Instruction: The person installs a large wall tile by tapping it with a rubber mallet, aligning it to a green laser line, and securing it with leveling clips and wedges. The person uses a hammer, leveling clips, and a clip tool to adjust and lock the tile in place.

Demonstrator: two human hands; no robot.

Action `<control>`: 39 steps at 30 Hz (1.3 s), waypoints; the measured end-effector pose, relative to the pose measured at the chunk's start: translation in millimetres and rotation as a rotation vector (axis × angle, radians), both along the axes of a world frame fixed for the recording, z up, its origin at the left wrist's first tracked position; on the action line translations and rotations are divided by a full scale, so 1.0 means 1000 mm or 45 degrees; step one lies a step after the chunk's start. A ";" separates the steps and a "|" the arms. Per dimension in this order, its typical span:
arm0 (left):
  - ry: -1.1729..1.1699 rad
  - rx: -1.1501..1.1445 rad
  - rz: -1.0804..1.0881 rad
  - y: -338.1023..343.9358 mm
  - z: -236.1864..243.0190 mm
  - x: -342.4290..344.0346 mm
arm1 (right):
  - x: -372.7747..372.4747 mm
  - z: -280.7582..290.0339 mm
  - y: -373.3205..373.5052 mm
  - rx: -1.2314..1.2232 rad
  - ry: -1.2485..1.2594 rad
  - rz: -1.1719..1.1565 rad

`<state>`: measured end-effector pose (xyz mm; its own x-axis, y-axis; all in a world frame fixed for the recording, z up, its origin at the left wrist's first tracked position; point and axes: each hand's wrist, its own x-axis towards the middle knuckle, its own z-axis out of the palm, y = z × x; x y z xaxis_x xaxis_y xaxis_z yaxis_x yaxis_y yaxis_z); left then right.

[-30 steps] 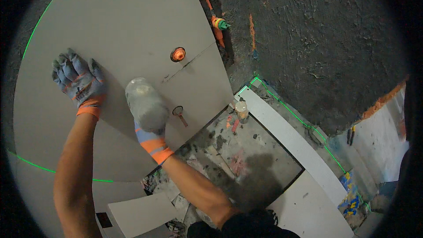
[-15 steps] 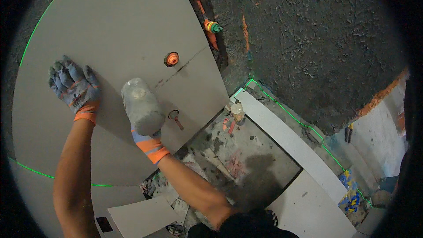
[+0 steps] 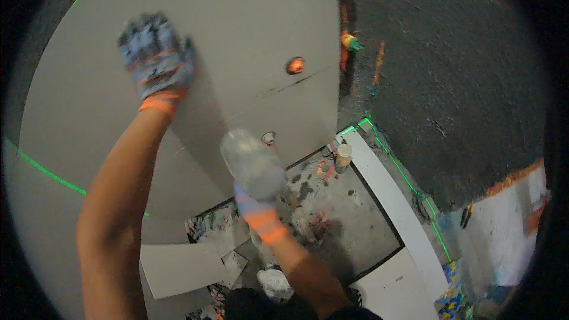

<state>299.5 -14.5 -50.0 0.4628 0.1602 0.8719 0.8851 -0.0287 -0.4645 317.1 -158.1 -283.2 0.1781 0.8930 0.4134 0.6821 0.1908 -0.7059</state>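
Left hand (image 3: 155, 59) flat on tile (image 3: 237, 29); right hand (image 3: 256, 204) grips mallet (image 3: 252, 163). Tap lightly near lower edge, keep left palm pressing firm.

Left hand (image 3: 155, 59) flat on tile (image 3: 249, 29); right hand (image 3: 252, 198) grips mallet (image 3: 252, 163).

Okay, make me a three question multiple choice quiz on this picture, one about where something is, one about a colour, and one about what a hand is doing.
1. Where is the left hand?
A. flat on the big grey tile
B. on the floor
C. on the mallet

2. What colour is the laser line across the tile?
A. red
B. green
C. blue

3. What is the right hand doing?
A. hanging empty
B. holding a mallet
C. holding a cup

Answers: 1 A, the glove lies spread on the tile. 2 B, the line glows green. 3 B, the glove grips the handle below the pale head.
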 end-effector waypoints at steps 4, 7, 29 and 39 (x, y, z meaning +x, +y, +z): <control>0.026 -0.023 -0.191 0.007 -0.005 -0.001 | -0.003 -0.024 -0.131 -0.303 -0.660 -0.032; 0.153 -0.089 -0.332 0.017 -0.021 -0.005 | 0.000 -0.021 -0.197 -0.649 -0.475 -0.045; -0.600 -1.024 -0.285 -0.077 -0.184 -0.187 | 0.016 0.051 -0.228 -0.383 1.050 -0.692; -0.513 0.034 -0.122 -0.011 -0.009 -0.300 | 0.038 0.059 -0.139 -0.270 1.143 -0.304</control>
<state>-0.4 -25.4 -59.3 0.0950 0.1082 0.9896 0.9902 -0.1124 -0.0828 355.5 -296.7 -224.6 0.5375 0.8328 -0.1325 -0.1270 -0.0754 -0.9890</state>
